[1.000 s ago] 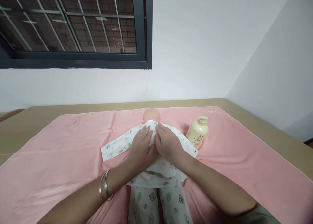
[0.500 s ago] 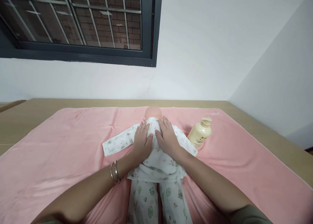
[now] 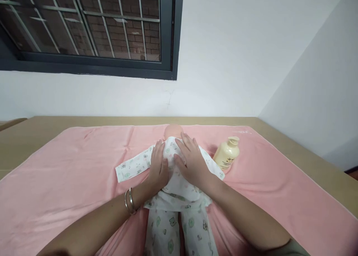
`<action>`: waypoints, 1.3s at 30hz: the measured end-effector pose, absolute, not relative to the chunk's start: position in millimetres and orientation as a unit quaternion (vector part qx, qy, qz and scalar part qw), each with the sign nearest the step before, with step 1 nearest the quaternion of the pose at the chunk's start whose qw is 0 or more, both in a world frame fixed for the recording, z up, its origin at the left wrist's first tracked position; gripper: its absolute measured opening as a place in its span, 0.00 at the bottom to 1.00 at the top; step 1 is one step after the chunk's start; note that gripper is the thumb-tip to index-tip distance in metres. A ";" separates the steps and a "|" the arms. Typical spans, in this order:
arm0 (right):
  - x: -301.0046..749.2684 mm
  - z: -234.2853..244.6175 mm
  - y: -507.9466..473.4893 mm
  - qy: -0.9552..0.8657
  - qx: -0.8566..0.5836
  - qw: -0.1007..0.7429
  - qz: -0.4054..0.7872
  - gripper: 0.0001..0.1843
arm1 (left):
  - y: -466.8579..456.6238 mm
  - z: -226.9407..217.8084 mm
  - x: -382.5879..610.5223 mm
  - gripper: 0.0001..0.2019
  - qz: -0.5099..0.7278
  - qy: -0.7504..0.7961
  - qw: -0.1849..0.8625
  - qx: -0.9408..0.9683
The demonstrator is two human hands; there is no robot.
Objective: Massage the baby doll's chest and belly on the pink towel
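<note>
A bald, smooth-headed baby doll (image 3: 173,187) in white clothes lies stretched out near the middle of the pink cloth, its head (image 3: 173,130) pointing to the wall. Its long-sleeved top (image 3: 176,196) and matching trousers (image 3: 167,233) carry small green and grey prints; the sleeves reach out to either side, and the top's hem spreads loosely over the trousers. The left hand (image 3: 158,170) and the right hand (image 3: 192,162) rest on the upper part of the top, fingers extended and grasping nothing, the right ones more spread. Two silvery metal bangles (image 3: 131,199) circle the left wrist. Just beside the sleeve on the right stands a cream, glossy pump-topped bottle (image 3: 227,154) with dark print. The pink, soft-looking cloth (image 3: 84,174) has a pale edging, some creases and faint lettering at its far right corner; it covers most of a light-brown wooden table (image 3: 28,140). Behind rises a plain white wall (image 3: 223,62), meeting another at the right, with a dark-framed window (image 3: 167,32) at upper left, metal bars (image 3: 120,15) and brickwork showing through its glass
</note>
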State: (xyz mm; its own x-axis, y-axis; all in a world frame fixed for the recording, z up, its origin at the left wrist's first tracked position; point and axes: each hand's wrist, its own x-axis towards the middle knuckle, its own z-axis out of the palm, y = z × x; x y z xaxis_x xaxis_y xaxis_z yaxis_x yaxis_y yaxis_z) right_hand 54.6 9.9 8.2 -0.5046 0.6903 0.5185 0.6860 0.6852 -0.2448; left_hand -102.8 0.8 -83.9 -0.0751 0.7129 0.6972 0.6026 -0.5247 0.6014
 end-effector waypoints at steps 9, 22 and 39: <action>63.5 20.0 -1.8 -0.841 -0.370 0.393 -0.028 0.26 | -5.9 -63.0 -98.0 0.26 0.564 0.469 0.080 0.675; 42.7 -24.0 13.4 -0.887 -0.390 0.248 0.012 0.29 | -15.3 -42.4 -102.3 0.30 0.606 0.489 0.142 0.610; 165.3 103.5 2.1 -0.744 -0.563 0.358 0.011 0.26 | 0.2 7.4 -30.3 0.23 0.705 0.324 0.456 0.435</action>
